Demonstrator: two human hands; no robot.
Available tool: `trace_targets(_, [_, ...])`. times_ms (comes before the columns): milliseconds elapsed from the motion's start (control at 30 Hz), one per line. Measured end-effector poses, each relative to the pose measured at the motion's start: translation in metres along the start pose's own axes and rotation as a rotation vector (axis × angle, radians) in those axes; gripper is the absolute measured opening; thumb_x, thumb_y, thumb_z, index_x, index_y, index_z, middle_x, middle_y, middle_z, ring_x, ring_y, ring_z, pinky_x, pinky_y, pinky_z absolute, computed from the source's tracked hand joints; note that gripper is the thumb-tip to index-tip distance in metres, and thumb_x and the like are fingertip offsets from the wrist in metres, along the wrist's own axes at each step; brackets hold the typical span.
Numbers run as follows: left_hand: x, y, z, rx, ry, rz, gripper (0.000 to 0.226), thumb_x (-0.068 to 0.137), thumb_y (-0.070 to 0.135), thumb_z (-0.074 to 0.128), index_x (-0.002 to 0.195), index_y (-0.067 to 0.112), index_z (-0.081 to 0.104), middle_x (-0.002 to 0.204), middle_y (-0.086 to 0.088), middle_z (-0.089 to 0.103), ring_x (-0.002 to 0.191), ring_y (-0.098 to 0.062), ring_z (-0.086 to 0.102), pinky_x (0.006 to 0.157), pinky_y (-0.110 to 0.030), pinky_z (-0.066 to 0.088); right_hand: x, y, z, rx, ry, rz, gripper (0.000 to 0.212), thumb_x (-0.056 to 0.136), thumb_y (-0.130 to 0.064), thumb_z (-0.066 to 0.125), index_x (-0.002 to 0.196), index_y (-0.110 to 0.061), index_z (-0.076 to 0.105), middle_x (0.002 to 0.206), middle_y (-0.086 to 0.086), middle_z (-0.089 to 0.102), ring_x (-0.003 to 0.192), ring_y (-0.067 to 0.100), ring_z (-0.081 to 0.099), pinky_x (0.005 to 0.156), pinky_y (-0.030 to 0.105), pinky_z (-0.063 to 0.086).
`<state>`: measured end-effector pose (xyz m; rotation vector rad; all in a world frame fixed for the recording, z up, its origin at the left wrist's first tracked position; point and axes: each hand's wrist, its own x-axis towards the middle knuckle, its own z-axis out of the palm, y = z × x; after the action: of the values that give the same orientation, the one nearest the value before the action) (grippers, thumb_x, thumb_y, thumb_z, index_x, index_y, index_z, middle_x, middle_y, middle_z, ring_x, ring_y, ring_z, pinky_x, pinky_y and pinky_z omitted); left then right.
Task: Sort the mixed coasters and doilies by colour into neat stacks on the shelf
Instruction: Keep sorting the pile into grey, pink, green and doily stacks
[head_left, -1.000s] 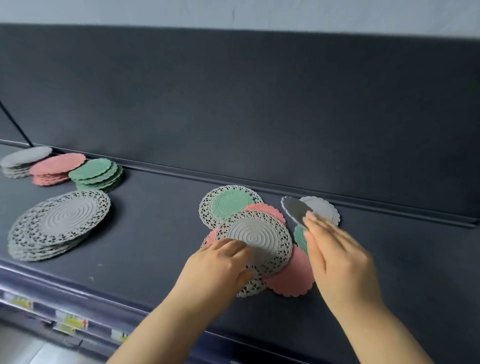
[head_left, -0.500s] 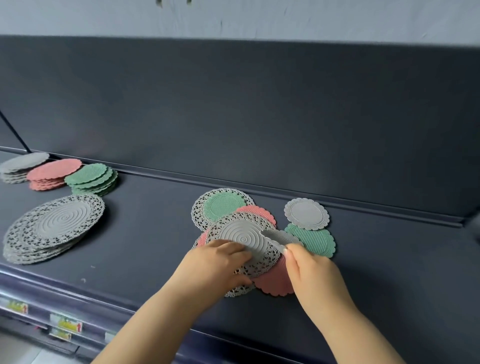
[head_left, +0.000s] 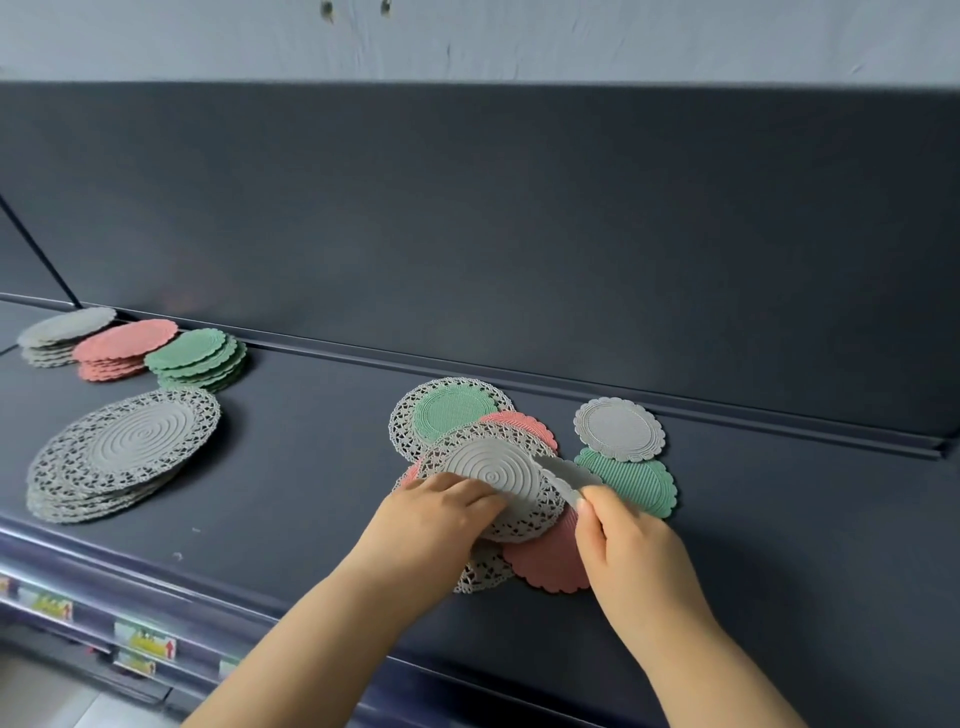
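Observation:
A mixed pile lies mid-shelf: a grey lace doily (head_left: 493, 470) on top, a green-centred lace doily (head_left: 449, 410) behind it, pink coasters (head_left: 550, 558) beneath. My left hand (head_left: 436, 519) rests on the grey doily's near edge with its fingers curled over it. My right hand (head_left: 623, 540) pinches a small grey coaster (head_left: 566, 475), tilted just above the pile. To the right lie a grey coaster (head_left: 618, 428) and a green coaster (head_left: 634, 480). Sorted stacks stand at far left: grey (head_left: 65, 330), pink (head_left: 122, 345), green (head_left: 197, 356), and grey lace doilies (head_left: 122, 452).
The dark shelf (head_left: 311, 467) has an upright back panel (head_left: 467, 234) and a raised strip along its rear. Price labels (head_left: 145, 642) run along the front rail below. Bare shelf surface stretches between the sorted stacks and the pile, and right of the pile.
My right hand has drawn the small grey coaster from the back right down to the pile's right edge, uncovering the grey and green coasters. My left hand stayed on the doily.

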<state>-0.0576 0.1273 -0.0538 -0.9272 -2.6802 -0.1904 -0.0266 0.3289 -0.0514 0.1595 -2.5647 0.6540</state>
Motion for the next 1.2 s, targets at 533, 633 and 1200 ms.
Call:
trace_targets(533, [-0.013,-0.027,-0.056,-0.209,0.198,-0.008,0.034,0.089,0.031,0.045,0.101,0.016,0.073,0.098,0.003,0.072,0.095,-0.015,0.067,0.078,-0.026,0.055,0.016,-0.031,-0.010,0.252,0.018,0.109,0.031,0.092,-0.019,0.043,0.064,-0.030,0.048,0.047,-0.007,0.041,0.048,0.006,0.041,0.046,0.013,0.030])
trace_targets(633, [-0.027,-0.050,-0.067,-0.185,0.255,0.008,0.034,0.091,0.030,0.045,0.100,0.013,0.073,0.099,0.003,0.071,0.100,-0.016,0.062,0.089,-0.022,0.047,0.022,-0.061,0.003,0.315,0.034,0.098,0.034,0.094,-0.034,0.036,0.060,-0.040,0.038,0.054,-0.012,0.047,0.046,0.006,0.034,0.046,0.014,0.028])
trace_targets(1200, [-0.195,-0.337,-0.080,-0.085,0.149,-0.154,0.043,0.093,0.045,0.037,0.100,0.025,0.075,0.107,0.010,0.070,0.099,-0.012,0.065,0.082,-0.030,0.054,0.046,-0.303,0.151,0.484,0.044,0.233,0.032,0.094,-0.017,0.041,0.063,-0.018,0.040,0.049,-0.005,0.033,0.047,0.009,0.025,0.043,0.020,0.022])
